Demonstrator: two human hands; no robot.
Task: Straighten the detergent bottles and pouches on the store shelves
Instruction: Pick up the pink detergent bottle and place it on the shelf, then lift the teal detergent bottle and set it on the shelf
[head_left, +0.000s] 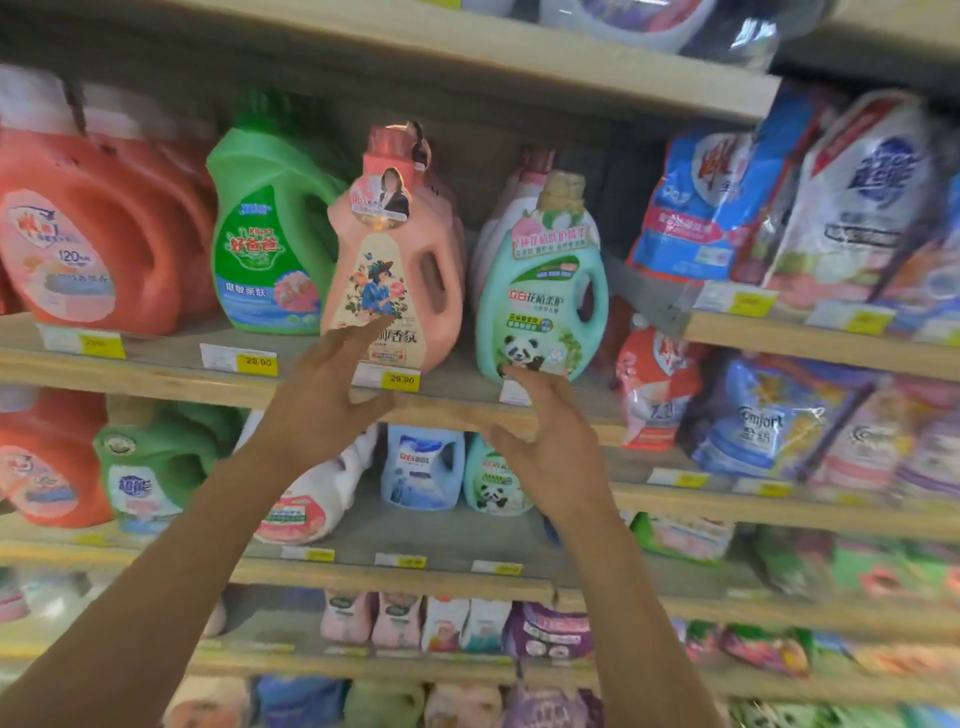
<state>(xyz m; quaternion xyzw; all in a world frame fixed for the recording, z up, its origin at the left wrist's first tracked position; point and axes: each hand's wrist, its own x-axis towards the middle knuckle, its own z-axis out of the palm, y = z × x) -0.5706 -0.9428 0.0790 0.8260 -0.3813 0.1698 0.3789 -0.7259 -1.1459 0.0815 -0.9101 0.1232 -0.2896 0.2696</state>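
Left hand: found spread, empty, fingertips at pink bottle lower label; could not tell contact. Right hand: likewise spread, just right of it, under teal bottle. Judged both bottles near upright; saw pouches further right leaning, presumably undone.

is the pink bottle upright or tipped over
Upright. The pink bottle stands on its base on the shelf, cap on top, label facing out; the left hand is at its lower label.
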